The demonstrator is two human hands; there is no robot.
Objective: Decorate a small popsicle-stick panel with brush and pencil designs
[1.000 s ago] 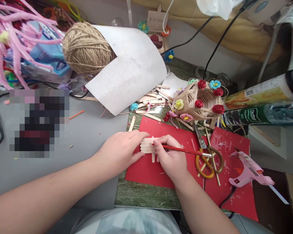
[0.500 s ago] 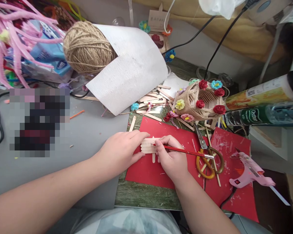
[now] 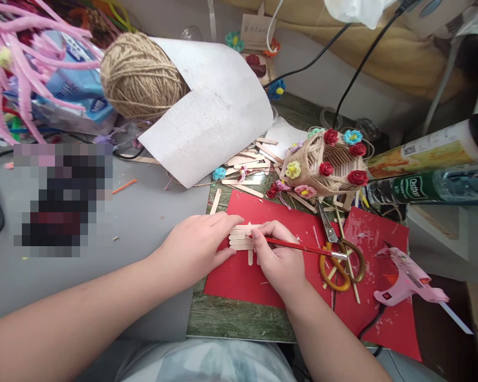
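**A:** What stage is this?

**B:** Marking, by the look of it. The stick panel, a row of flat wooden sticks laid side by side, lies on the red card near the card's far edge. The left hand lies open and flat, with its fingertips pressing on the panel's left end. The right hand is closed in a writing grip on a red pencil, whose point meets the panel's right end.

**A:** And what does the next move need?

**B:** I'd say firm downward pressure from the left hand, so the sticks don't slide on the card, and a light, straight stroke from the pencil. The scissors lie just beside the right hand, under the pencil's free end. The glue gun sits near the card's right edge.

**A:** What can't be made out?

**B:** The right fingers cover the pencil tip, so no mark can be seen. The two hands hide both ends of the panel. Only short stubs of crosspieces poke out at its near side, and how they are joined can't be told. A blocked-out patch at the table's left edge is unreadable.
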